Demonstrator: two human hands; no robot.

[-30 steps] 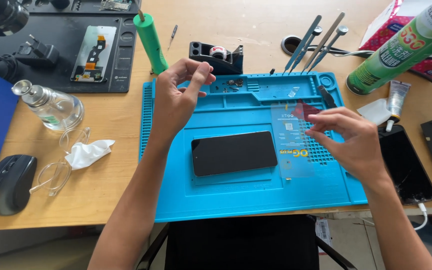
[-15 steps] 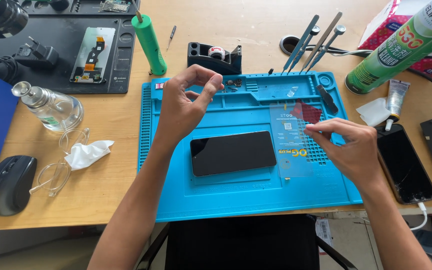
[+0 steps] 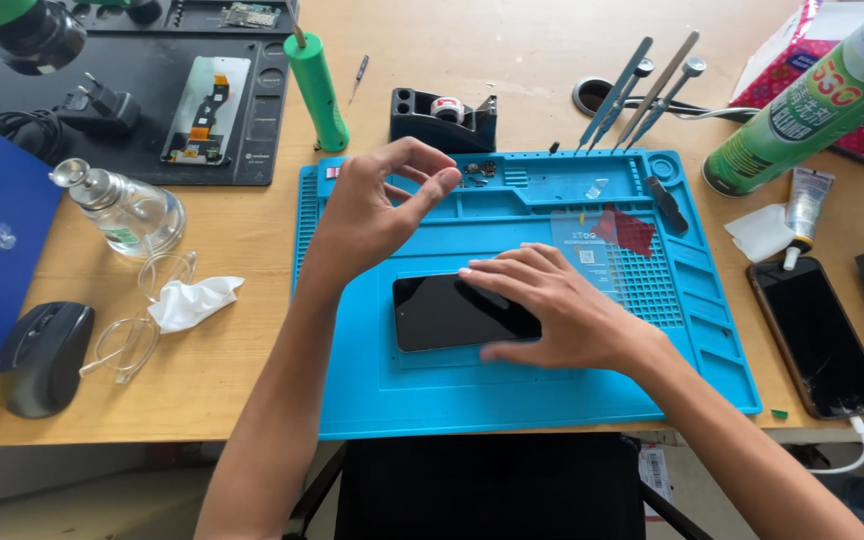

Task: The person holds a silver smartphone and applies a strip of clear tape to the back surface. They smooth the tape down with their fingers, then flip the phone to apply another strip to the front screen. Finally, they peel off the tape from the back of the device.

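A black smartphone [image 3: 442,312] lies screen-up in the middle of a blue silicone work mat [image 3: 552,400]. My right hand [image 3: 552,310] rests flat over the phone's right end, fingers spread and pointing left. My left hand [image 3: 377,205] hovers above the mat's upper left part, thumb and fingers curled toward each other; whether something tiny sits between them I cannot tell. A clear plastic card with a red tab [image 3: 624,232] lies on the mat to the right of the phone. Small screws and parts [image 3: 479,172] sit in the mat's top trays.
Behind the mat stand a green tube [image 3: 316,88], a black tape dispenser [image 3: 444,118] and several metal tools [image 3: 642,85]. A second phone [image 3: 818,338], a glue tube [image 3: 804,210] and a green spray can [image 3: 812,95] lie right. A glass bottle [image 3: 127,210], tissue [image 3: 192,300] and mouse [image 3: 44,355] lie left.
My right hand moved left from the clear card area and came down flat on the phone's right end. My left hand stayed raised, fingers still curled.
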